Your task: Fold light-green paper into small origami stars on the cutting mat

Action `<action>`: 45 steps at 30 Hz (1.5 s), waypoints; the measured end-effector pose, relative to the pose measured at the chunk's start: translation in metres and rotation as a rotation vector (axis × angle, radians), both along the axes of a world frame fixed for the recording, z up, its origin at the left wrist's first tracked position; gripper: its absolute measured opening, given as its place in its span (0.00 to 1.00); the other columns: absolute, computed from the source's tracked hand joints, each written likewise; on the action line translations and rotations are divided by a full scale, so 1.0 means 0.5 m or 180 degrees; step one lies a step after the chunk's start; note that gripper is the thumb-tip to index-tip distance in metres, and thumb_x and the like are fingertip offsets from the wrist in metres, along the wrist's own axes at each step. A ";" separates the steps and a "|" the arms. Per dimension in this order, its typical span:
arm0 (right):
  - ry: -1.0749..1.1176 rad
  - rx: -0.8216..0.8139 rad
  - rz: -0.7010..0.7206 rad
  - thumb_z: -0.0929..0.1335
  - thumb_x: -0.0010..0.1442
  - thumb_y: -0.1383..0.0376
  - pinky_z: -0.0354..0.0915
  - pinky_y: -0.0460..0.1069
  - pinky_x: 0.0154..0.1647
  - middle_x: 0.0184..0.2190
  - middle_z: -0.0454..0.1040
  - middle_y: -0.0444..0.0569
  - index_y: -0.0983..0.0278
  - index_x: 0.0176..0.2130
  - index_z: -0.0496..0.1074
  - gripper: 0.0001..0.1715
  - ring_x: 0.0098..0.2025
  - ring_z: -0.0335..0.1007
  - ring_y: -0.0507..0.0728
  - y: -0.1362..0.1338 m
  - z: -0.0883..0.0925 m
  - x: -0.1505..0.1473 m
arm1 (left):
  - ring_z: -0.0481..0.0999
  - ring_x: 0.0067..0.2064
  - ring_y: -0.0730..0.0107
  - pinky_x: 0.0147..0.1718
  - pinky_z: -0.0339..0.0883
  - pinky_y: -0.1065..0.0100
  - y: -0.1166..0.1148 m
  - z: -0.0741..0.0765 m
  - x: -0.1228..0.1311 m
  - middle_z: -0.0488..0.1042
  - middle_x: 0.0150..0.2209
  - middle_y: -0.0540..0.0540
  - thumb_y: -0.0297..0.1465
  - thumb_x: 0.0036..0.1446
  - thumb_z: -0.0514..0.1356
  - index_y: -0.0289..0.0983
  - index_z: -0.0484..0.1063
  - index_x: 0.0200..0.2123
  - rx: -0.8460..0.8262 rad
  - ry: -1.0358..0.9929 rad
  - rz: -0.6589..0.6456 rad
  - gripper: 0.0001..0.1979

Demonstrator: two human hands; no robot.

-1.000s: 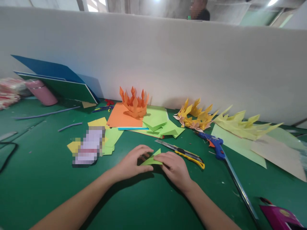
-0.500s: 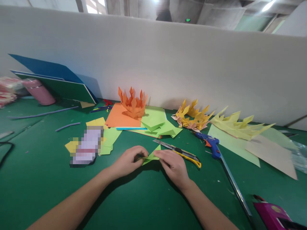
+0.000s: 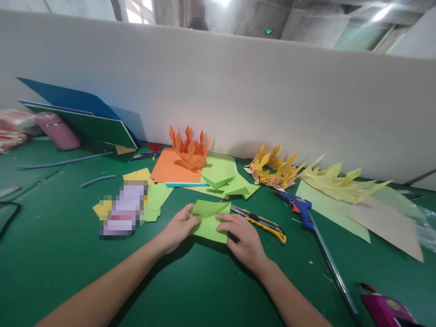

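Observation:
Between my two hands is a square of light green paper (image 3: pixel 209 222), opened nearly flat with crease lines across it. My left hand (image 3: pixel 180 228) pinches its left edge, thumb on top. On the right edge my right hand (image 3: pixel 242 238) grips it, fingers on the upper face and thumb below. A yellow and black utility knife (image 3: pixel 260 220) lies just beyond my right hand, blade end toward the paper. Behind the hands sit more folded green papers (image 3: pixel 235 184) and an orange paper crown (image 3: pixel 191 152) on orange sheets (image 3: pixel 163 168).
Rightward are a yellow paper crown (image 3: pixel 274 168), a pale yellow crown strip (image 3: pixel 340 181), a blue glue gun (image 3: pixel 299 206) and a magenta case (image 3: pixel 388 311). At left lie a blurred-out phone-like object (image 3: pixel 126 209), a pink bottle (image 3: pixel 57 131) and leaning boards (image 3: pixel 78 120).
The green paper, half a second ago folded into a narrow pointed shape, is now spread open into a square. Both hands have shifted slightly and still grip its sides.

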State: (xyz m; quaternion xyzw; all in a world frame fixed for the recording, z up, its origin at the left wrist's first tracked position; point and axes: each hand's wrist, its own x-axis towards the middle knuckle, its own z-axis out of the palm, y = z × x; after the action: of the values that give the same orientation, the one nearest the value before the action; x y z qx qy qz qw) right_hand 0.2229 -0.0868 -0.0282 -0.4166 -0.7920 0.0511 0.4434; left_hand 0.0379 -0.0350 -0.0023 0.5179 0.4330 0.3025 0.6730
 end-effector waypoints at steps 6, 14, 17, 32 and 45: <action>0.0322 -0.0305 0.0242 0.63 0.57 0.72 0.68 0.52 0.46 0.41 0.77 0.50 0.60 0.32 0.69 0.09 0.43 0.73 0.55 -0.003 0.004 -0.001 | 0.75 0.37 0.63 0.37 0.67 0.65 0.004 0.007 -0.007 0.76 0.39 0.43 0.34 0.39 0.66 0.34 0.68 0.41 -0.0242 -0.0119 0.0013 0.23; 0.1162 -0.0814 0.0161 0.66 0.58 0.64 0.68 0.53 0.43 0.34 0.78 0.50 0.61 0.29 0.69 0.06 0.38 0.73 0.57 -0.006 0.010 -0.008 | 0.76 0.35 0.65 0.36 0.67 0.65 0.003 0.006 -0.009 0.78 0.37 0.43 0.39 0.37 0.69 0.34 0.72 0.39 -0.0307 -0.0253 -0.0004 0.25; 0.1576 -0.1067 -0.0170 0.68 0.55 0.61 0.68 0.50 0.34 0.27 0.75 0.47 0.62 0.28 0.70 0.08 0.31 0.71 0.55 0.001 0.000 -0.005 | 0.76 0.33 0.67 0.37 0.67 0.65 -0.004 0.002 -0.002 0.78 0.35 0.45 0.38 0.35 0.71 0.35 0.72 0.39 -0.0376 -0.0278 -0.0011 0.26; 0.2152 -0.1906 -0.0293 0.71 0.46 0.56 0.60 0.45 0.23 0.19 0.64 0.40 0.62 0.23 0.64 0.16 0.22 0.60 0.51 0.008 -0.012 -0.007 | 0.73 0.45 0.62 0.42 0.67 0.65 -0.011 0.014 -0.007 0.74 0.48 0.44 0.32 0.44 0.66 0.40 0.69 0.51 0.0659 0.0330 -0.1162 0.27; 0.2814 -0.2088 0.0093 0.71 0.48 0.58 0.65 0.46 0.27 0.27 0.73 0.42 0.60 0.47 0.63 0.27 0.26 0.68 0.52 0.001 0.001 -0.015 | 0.61 0.22 0.77 0.22 0.53 0.74 -0.012 0.011 0.005 0.66 0.18 0.55 0.38 0.39 0.66 0.35 0.70 0.22 0.0631 0.0743 -0.0465 0.12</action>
State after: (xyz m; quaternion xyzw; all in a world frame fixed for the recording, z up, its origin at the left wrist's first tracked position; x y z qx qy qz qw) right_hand 0.2153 -0.0863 -0.0279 -0.4608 -0.4785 0.4715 0.5800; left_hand 0.0405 -0.0412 0.0031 0.6434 0.4375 0.2318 0.5839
